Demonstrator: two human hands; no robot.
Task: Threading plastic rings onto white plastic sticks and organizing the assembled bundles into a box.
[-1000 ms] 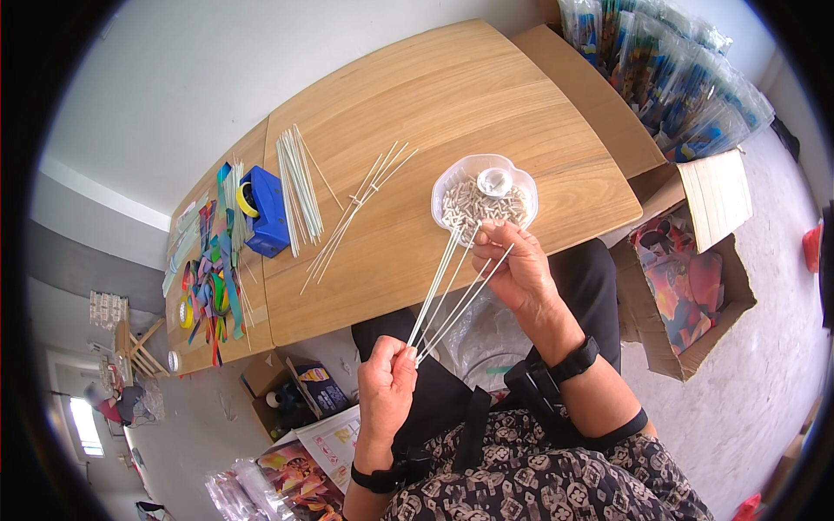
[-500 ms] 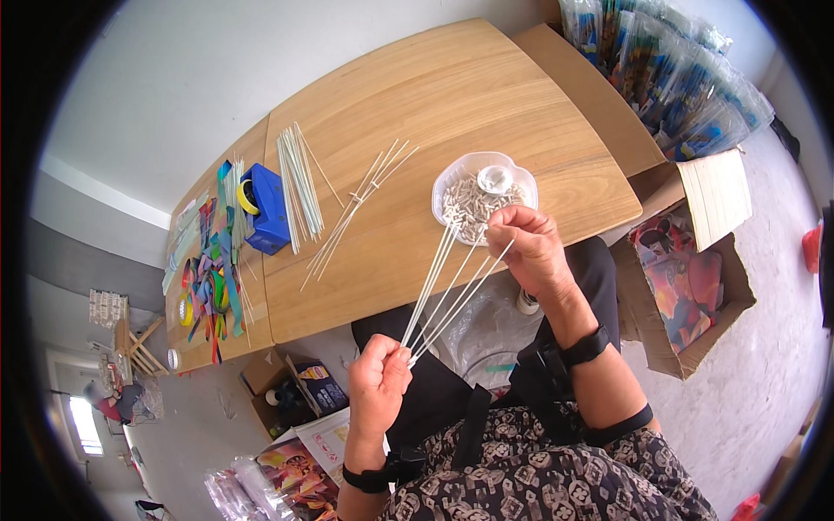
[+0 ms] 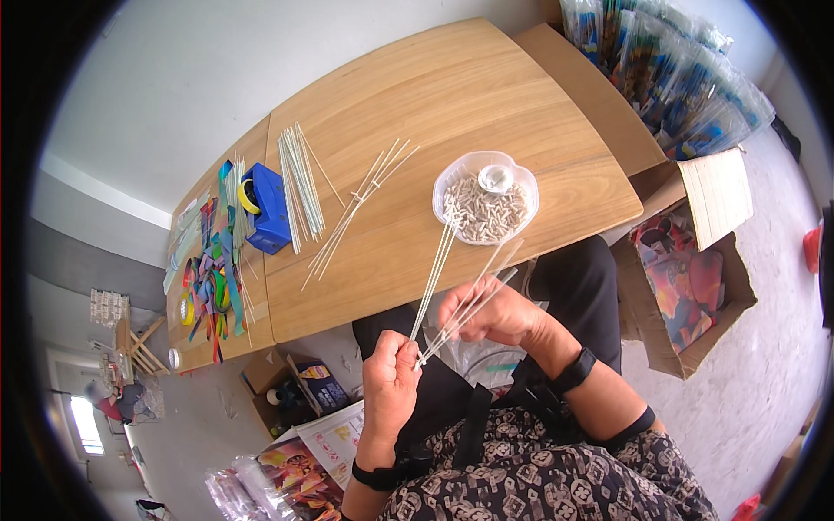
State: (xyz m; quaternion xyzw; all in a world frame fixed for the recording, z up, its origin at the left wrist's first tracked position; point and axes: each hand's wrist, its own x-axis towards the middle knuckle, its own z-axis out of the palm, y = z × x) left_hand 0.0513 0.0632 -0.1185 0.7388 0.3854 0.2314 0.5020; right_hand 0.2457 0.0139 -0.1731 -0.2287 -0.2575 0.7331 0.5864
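Note:
My left hand (image 3: 388,391) is closed around the lower ends of several thin white rods (image 3: 436,271), which fan upward from it. Some of their tips lie over the near rim of a clear plastic bowl (image 3: 441,171); the others lean further right. Level with those right-hand rods, my right hand (image 3: 499,314) is curled against them, its fingertips partly hidden. Small whitish tube pieces (image 3: 491,215) fill the bowl, and a round white cap-like item (image 3: 495,179) rests on them. Bundled thin rods (image 3: 354,205), joined at a crossing, lie on the table to the left.
The wooden table (image 3: 452,87) also carries loose rods (image 3: 300,187), a blue tape dispenser (image 3: 269,211) and colourful ribbons (image 3: 215,278). At right stand an open cardboard box (image 3: 738,286) and plastic-wrapped bundles (image 3: 686,87). Printed sheets (image 3: 295,473) lie at lower left.
My right hand has come down and left from the rod tips by the bowl to the rods' middle. The right-hand rods now lean further right; my left hand keeps its grip.

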